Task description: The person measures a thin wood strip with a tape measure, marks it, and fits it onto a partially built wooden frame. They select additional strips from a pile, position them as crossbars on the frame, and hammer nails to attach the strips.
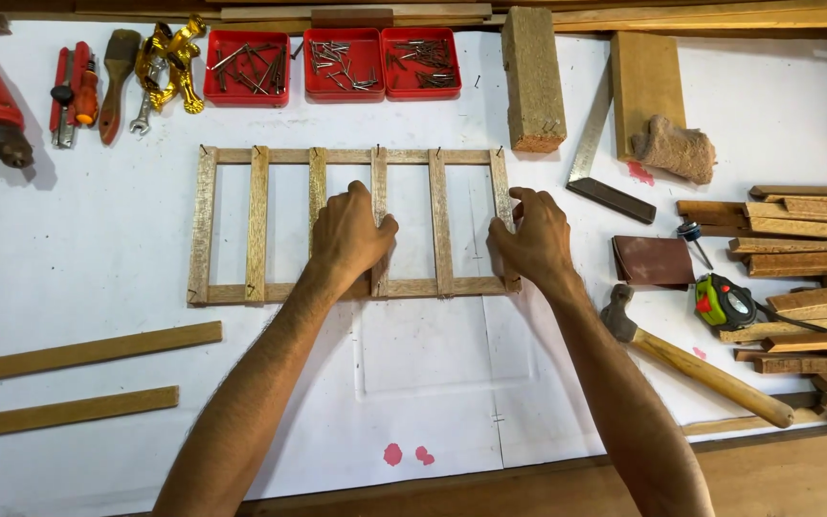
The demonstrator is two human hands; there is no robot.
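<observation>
Both forearms extended forward; left hand (351, 235) palm down, fingers loosely curled; right hand (531, 239) fingers bent, pressing downward.
</observation>
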